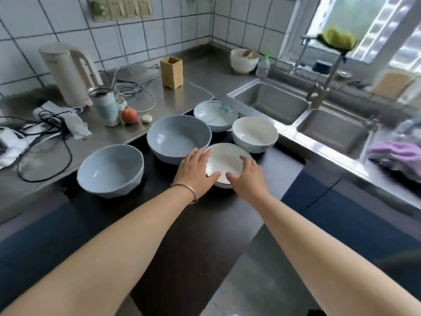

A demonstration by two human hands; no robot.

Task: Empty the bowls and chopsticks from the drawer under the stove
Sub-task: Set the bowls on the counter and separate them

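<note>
Your two hands hold a white bowl (225, 164) on the black stove (189, 224). Your left hand (196, 171) wraps its near left rim, fingers curled along the outside and thumb lying inside the edge. A bangle (185, 190) sits on that wrist. Your right hand (247, 176) clasps the near right rim the same way, thumb inside and fingers over the far side. Whether the bowl rests on the stove or is just clear of it, you cannot tell.

Four more bowls stand around it. A big grey bowl (178, 137) is just behind your left hand, touching or nearly touching the white bowl. A second grey bowl (110, 169) sits further left, apart from the others. A cream bowl (255, 133) stands behind and to the right, and a patterned bowl (215, 115) is the farthest back, between the big grey bowl and the cream bowl.

On the steel worktop (159, 99) to the left stand a kettle (68, 71), a cup (106, 106), a peach (129, 115) and loose cables (45, 137). A wooden holder (171, 72) stands farther back. The sink (273, 101) lies to the right.
</note>
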